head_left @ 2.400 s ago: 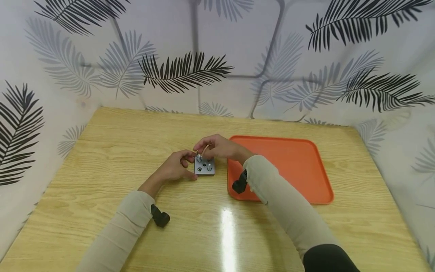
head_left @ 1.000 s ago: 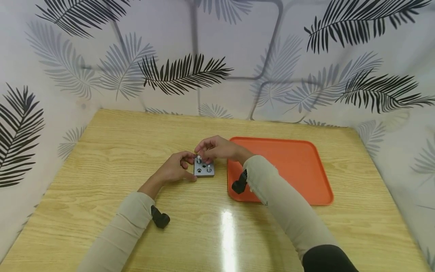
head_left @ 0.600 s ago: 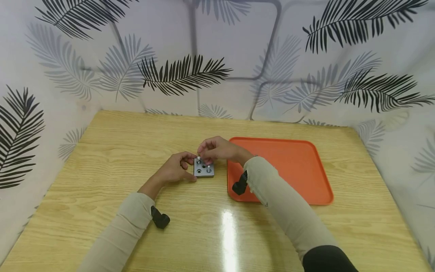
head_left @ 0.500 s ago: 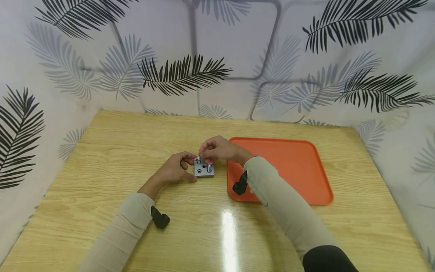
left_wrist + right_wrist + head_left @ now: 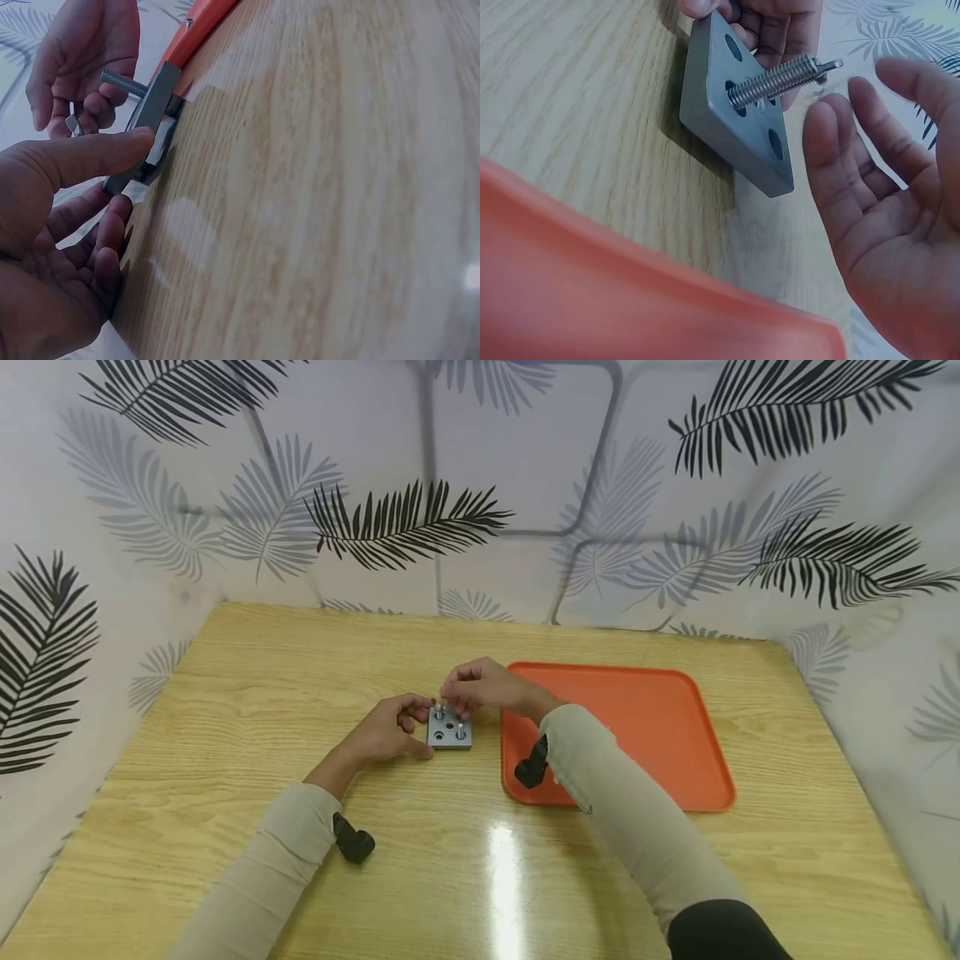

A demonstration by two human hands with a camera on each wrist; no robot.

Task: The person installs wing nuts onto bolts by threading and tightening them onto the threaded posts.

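Clearly square metal plate (image 5: 744, 131), threaded bolts (image 5: 776, 82), wood-grain table (image 5: 405, 860)

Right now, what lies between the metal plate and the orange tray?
Just bare wooden tabletop between the metal plate and orange tray, as the head view shows; the right hand is over the gap's far end.

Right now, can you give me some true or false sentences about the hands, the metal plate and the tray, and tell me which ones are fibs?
1. The left hand holds the metal plate. True.
2. The tray is green. False: it is orange-red.
3. Two metal posts stick up from the metal plate. True.
4. The right hand is gripping the tray. False: it hovers close to the metal posts, and nothing shows in its grasp.
5. The metal plate is outside the tray. True.
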